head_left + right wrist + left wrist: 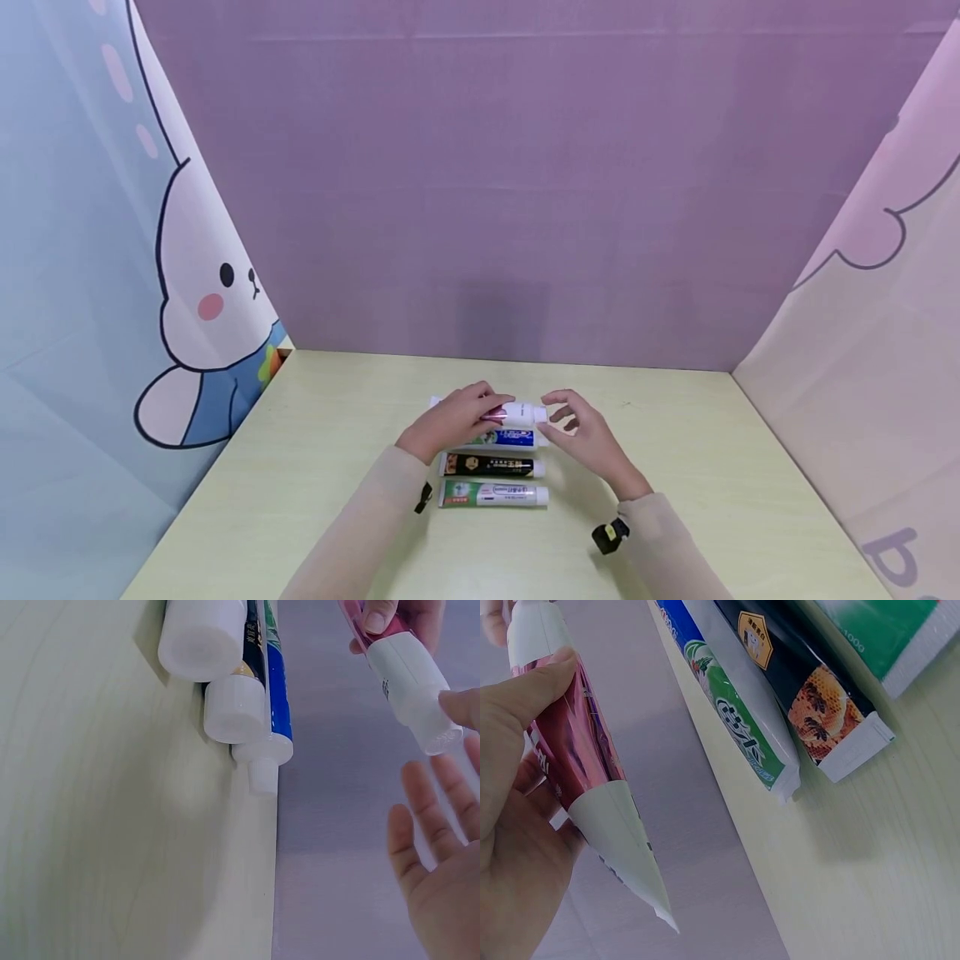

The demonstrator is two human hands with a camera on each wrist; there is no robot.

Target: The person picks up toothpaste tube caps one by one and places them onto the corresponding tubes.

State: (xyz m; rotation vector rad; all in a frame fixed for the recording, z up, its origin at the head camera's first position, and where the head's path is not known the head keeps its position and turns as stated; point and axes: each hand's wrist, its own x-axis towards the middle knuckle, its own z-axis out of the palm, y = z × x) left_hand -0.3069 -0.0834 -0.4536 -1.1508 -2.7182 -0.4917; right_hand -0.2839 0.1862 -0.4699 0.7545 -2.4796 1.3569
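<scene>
A white toothpaste tube with a pink-red band (577,742) is held up by my left hand (456,419), its thumb across the band and the fingers behind. Its flat crimped end points down in the left wrist view. At the other end, the white cap (436,731) faces my right hand (588,437). One digit of the right hand overlaps the cap in the right wrist view, while the other fingers are spread apart, palm showing. Below the held tube in the head view lies a blue and green toothpaste tube (513,438), partly covered by the left hand.
A black toothpaste tube (491,465) and a green and white toothpaste tube (495,494) lie in a row nearer the body, caps to the right. The pale wooden table (337,500) meets a purple backdrop (480,208) behind, with printed cloths at both sides.
</scene>
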